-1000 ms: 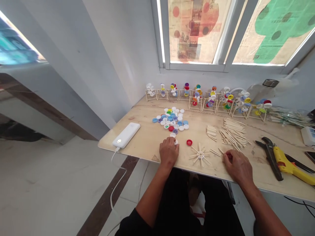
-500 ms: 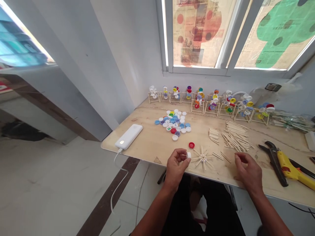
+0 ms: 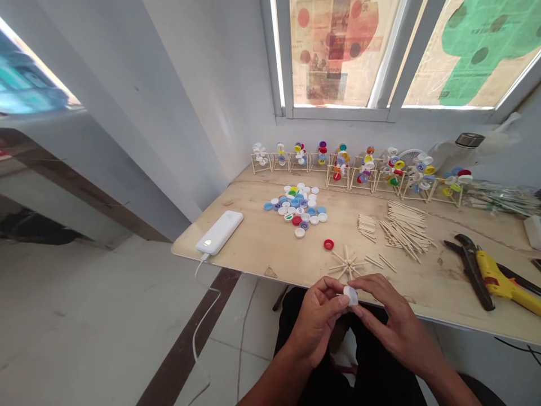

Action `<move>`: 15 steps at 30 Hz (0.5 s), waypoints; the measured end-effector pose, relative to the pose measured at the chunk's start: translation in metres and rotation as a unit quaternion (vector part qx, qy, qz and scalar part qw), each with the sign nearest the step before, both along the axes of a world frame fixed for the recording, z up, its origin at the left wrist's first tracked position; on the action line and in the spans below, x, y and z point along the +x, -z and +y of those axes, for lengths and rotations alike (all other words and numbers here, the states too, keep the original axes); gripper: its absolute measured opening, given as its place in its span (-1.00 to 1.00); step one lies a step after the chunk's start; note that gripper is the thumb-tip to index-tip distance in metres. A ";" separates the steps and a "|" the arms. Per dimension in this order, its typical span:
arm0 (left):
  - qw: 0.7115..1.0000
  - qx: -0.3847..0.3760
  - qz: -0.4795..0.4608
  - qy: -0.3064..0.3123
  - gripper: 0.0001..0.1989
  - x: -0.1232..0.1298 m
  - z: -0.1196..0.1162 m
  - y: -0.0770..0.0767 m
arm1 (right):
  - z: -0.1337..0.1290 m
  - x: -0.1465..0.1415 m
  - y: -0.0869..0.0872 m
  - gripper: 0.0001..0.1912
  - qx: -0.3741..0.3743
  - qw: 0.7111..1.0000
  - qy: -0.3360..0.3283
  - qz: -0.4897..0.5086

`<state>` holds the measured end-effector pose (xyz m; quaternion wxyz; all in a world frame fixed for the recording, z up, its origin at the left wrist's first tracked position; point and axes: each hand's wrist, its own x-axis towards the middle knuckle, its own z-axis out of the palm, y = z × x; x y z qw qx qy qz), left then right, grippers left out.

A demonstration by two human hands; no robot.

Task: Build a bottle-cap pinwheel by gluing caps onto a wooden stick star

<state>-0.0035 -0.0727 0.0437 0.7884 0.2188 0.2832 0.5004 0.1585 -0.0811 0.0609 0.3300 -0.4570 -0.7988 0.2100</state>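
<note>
A white bottle cap is held just off the table's front edge. My left hand pinches it from the left between thumb and fingers. From the right, the fingertips of my right hand close on the same cap. Right behind the hands lies a star of wooden sticks joined at the centre. A red bottle cap rests by the star's upper left. To the star's right are a few loose sticks.
Many bottle caps lie mid-table, with stick piles to the right. Cap pinwheels on stick frames line the back. A yellow glue gun and black-handled pliers lie at right; a white power bank at left.
My left hand has brought the white cap right and toward me, off the table edge. My right hand has come left from beside the sticks and now grips the cap too.
</note>
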 end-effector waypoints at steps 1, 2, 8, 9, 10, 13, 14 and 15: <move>1.000 -0.004 -0.004 0.004 -0.76 0.000 0.000 0.000 | 0.000 0.001 0.001 -0.65 -0.007 1.000 -0.001 0.003; 1.000 -0.007 -0.006 0.011 -0.77 0.001 -0.001 0.001 | 0.000 0.002 0.001 -0.64 -0.011 1.000 -0.002 0.006; 0.993 0.056 0.097 0.025 -0.79 0.001 0.003 0.004 | 0.000 0.004 -0.001 -0.74 -0.012 1.000 0.024 0.007; 0.984 0.091 0.156 0.006 -0.80 -0.001 0.005 0.007 | 0.001 0.006 -0.001 -0.77 -0.010 0.999 0.045 0.010; 0.965 0.131 0.226 -0.019 -0.81 -0.003 0.009 0.010 | 0.002 0.008 -0.001 -0.79 -0.006 0.998 0.069 0.012; 0.844 0.253 0.456 -0.121 -0.89 -0.012 0.023 0.021 | 0.010 0.018 0.003 -0.79 0.030 0.990 0.134 -0.007; 0.802 0.285 0.506 -0.138 -0.91 -0.014 0.028 0.025 | 0.013 0.022 0.006 -0.77 0.043 0.988 0.148 -0.025; 0.765 0.312 0.544 -0.146 -0.92 -0.015 0.033 0.028 | 0.016 0.025 0.009 -0.75 0.054 0.985 0.159 -0.047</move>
